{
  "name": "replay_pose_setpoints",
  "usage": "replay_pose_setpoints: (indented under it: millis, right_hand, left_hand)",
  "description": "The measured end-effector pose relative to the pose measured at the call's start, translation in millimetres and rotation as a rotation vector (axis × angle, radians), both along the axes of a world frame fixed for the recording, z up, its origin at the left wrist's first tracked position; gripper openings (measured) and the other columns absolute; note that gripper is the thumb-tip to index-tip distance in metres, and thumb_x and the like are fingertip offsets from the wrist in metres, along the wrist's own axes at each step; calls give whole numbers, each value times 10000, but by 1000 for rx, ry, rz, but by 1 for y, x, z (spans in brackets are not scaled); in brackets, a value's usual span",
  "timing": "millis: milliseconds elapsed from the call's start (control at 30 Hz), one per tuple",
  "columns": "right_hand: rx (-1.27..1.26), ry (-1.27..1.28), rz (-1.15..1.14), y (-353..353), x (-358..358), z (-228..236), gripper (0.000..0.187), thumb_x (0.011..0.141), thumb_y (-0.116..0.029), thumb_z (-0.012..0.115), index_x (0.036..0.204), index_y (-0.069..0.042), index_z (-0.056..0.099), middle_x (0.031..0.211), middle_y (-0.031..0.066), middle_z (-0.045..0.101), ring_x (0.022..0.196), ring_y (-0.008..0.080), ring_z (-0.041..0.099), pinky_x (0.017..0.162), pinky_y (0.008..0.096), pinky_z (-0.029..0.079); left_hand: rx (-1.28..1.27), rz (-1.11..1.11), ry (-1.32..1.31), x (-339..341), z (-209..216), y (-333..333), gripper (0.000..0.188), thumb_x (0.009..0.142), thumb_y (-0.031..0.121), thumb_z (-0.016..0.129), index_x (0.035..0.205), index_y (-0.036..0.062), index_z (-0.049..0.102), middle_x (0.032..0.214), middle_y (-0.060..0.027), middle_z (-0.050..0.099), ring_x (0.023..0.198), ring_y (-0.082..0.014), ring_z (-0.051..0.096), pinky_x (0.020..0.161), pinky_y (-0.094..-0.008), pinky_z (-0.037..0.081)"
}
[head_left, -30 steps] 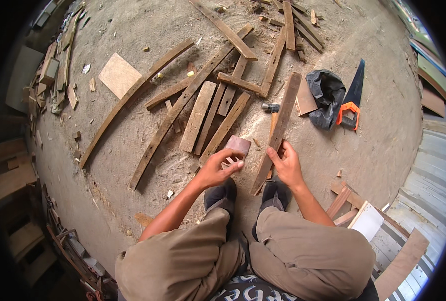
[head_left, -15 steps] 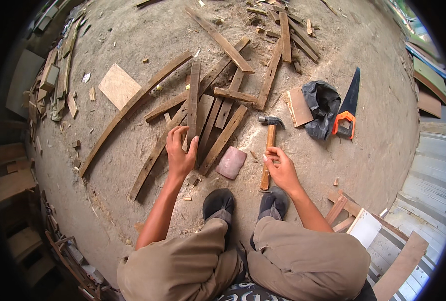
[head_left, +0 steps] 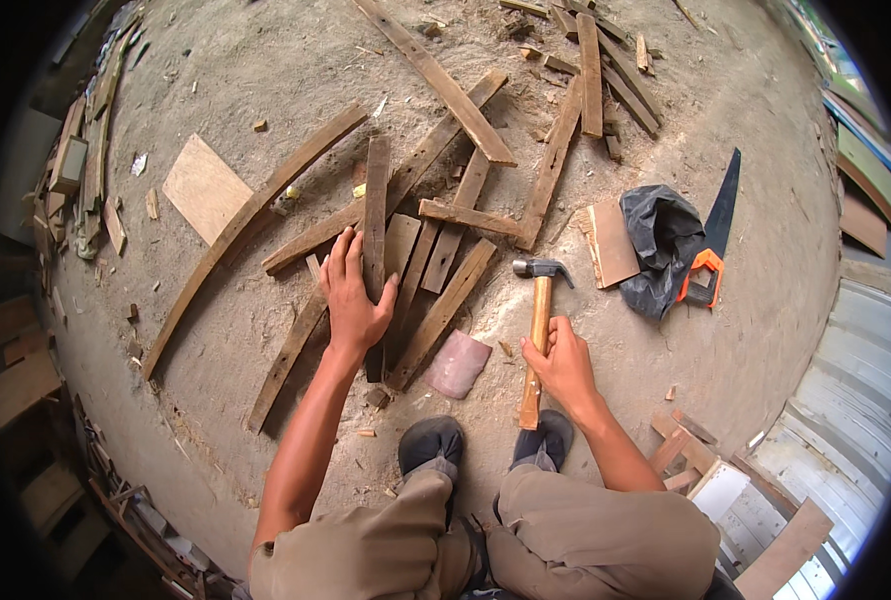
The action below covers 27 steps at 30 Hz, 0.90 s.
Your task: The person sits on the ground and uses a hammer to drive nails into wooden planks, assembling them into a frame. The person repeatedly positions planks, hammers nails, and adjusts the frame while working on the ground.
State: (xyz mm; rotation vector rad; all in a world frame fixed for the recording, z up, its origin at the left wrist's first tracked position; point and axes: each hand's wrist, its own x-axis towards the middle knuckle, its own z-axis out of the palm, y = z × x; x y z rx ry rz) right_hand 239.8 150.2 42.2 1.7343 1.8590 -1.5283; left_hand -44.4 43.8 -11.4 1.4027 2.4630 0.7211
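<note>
My left hand [head_left: 353, 305] is over a narrow wooden batten [head_left: 376, 215], with fingers along its left edge and the thumb on its right; the palm hides part of it. This batten lies on a pile of similar battens [head_left: 455, 290] on the ground. My right hand [head_left: 557, 368] is closed around the wooden handle of a claw hammer [head_left: 540, 300], whose dark metal head points away from me. Between the hands, near my feet, lies a pinkish flat piece [head_left: 458, 364], its kind unclear.
A handsaw [head_left: 710, 240] with an orange handle lies at right, beside a crumpled black plastic bag [head_left: 662, 245] and a short board [head_left: 613, 243]. A plywood square [head_left: 205, 188] and a long curved-looking batten [head_left: 235, 250] lie left. Wood scraps line the far left; corrugated metal sheet [head_left: 830, 400] borders the right.
My left hand has settled lower over the batten, fingers straighter. The right hand has gripped the hammer more fully, and the handle's end shows farther from the ground. The view has shifted slightly.
</note>
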Motion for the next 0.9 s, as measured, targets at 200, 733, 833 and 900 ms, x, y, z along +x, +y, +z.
replay_pose_setpoints:
  millis: [200, 733, 833, 900]
  right_hand:
    - [697, 118, 243, 48, -35, 12, 525, 804, -290, 778, 1097, 62, 521, 1061, 225, 567, 1001, 361, 587, 878, 420, 476]
    - [483, 234, 373, 161, -196, -35, 476, 953, -368, 590, 1129, 66, 510, 824, 253, 662, 805, 399, 674, 702, 457, 507]
    - [283, 387, 253, 124, -197, -25, 399, 980, -319, 568, 1154, 34, 505, 802, 162, 652, 748, 250, 649, 677, 361, 494]
    - [221, 451, 226, 91, -187, -14, 383, 982, -292, 572, 1171, 33, 495, 820, 139, 642, 765, 204, 625, 697, 334, 491]
  left_hand:
    - [12, 25, -65, -1, 2, 6, 760, 744, 173, 708, 1420, 53, 384, 1470, -161, 363, 1369, -348, 322, 1141, -483, 198]
    - [22, -6, -183, -15, 6, 0, 788, 756, 213, 694, 1447, 63, 347, 1495, -145, 321, 1414, -306, 280, 1155, -479, 168]
    - [70, 24, -194, -12, 3, -5, 756, 784, 250, 694, 1442, 72, 368, 1497, -134, 328, 1413, -294, 288, 1161, -470, 176]
    - [102, 38, -189, -12, 5, -13, 737, 832, 342, 693, 1436, 65, 374, 1515, -133, 323, 1428, -299, 269, 1174, -462, 186]
